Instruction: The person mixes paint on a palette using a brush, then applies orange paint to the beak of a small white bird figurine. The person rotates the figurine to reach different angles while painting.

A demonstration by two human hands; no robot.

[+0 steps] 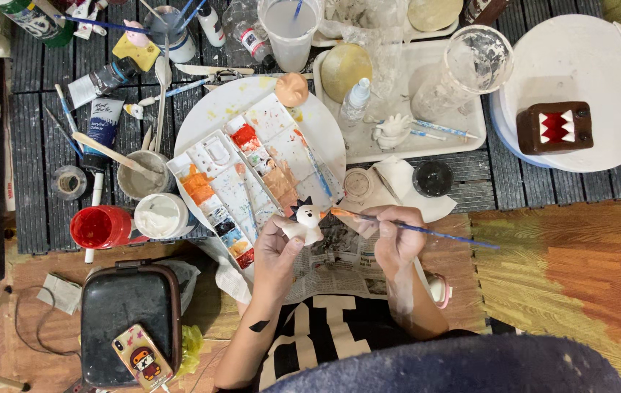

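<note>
The work surface is a dark slatted mat (26, 145) that lies on a floor of brown tiles, with a woven yellow and orange mat (580, 269) at the right side. The slats are very crowded: a round white plate (216, 109) carries a long paint palette (234, 185) with orange, red and blue wells, a white tray (427, 142) with a clear plastic cup (478, 58) stands behind it, and a red paint pot (99, 227) and a white paint pot (160, 215) stand at the near edge. A round white lid (602, 65) at the far right bears a brown block figure (554, 127). A dark case (125, 320) with a phone (143, 356) on it lies at the left of the person. Open room is only on the newspaper (339, 262) before the knees and on the woven mat. The left hand (275, 251) rises from below, its fingers closed around a small white figurine (305, 222), just over the near end of the palette. The right hand (396, 233) pinches a thin paintbrush (412, 228), whose orange tip touches the figurine's face.
</note>
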